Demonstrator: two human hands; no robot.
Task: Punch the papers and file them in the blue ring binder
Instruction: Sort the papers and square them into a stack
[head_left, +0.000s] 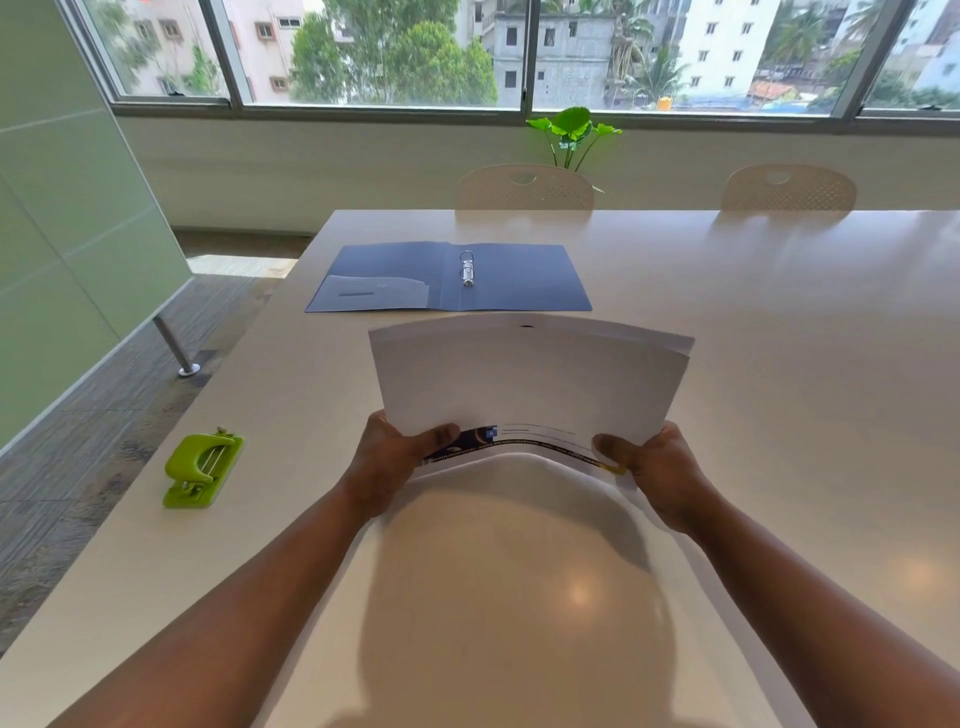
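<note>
A thin stack of white papers (530, 379) is held up above the table, bowed, with a punched hole visible near its far edge. My left hand (395, 457) pinches the near left corner and my right hand (654, 467) pinches the near right corner, thumbs on top. A printed dark strip runs along the near edge of the papers. The blue ring binder (395, 275) lies open flat beyond the papers, its metal rings (467, 267) standing in the middle. A green hole punch (202, 470) sits on the table at the left, apart from both hands.
The glossy beige table (779, 364) stretches to the right and far side. Two white chairs (524, 189) stand at the far edge, with a green plant (571, 130) behind them. A glass partition and the table's left edge lie to the left.
</note>
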